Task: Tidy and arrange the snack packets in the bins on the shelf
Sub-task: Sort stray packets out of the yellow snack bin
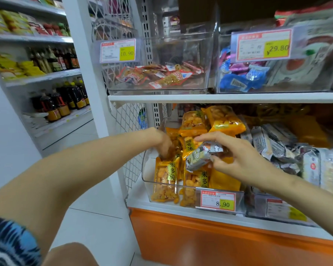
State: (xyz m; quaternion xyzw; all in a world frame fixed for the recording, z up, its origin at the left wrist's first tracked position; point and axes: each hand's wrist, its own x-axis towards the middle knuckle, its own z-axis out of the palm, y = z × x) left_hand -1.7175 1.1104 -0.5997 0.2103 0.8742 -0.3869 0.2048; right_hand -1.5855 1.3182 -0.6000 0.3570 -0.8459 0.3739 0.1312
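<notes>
Right hand (236,157) pinches a grey packet (199,157) over the clear bin (146,169); left hand (162,142), beside it, is buried among orange packets (164,179), its grip unclear.

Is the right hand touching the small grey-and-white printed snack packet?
Touching. The head view shows the right hand pinching the small grey-and-white printed snack packet between thumb and fingers.

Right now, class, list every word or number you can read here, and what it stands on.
"10.90": upper left bin tag.
"¥29.80": upper right bin tag.
"8.90": lower left bin tag.
"米多脆": orange packet.
Lower right bin tag and all fine print: too blurred to read.
</notes>
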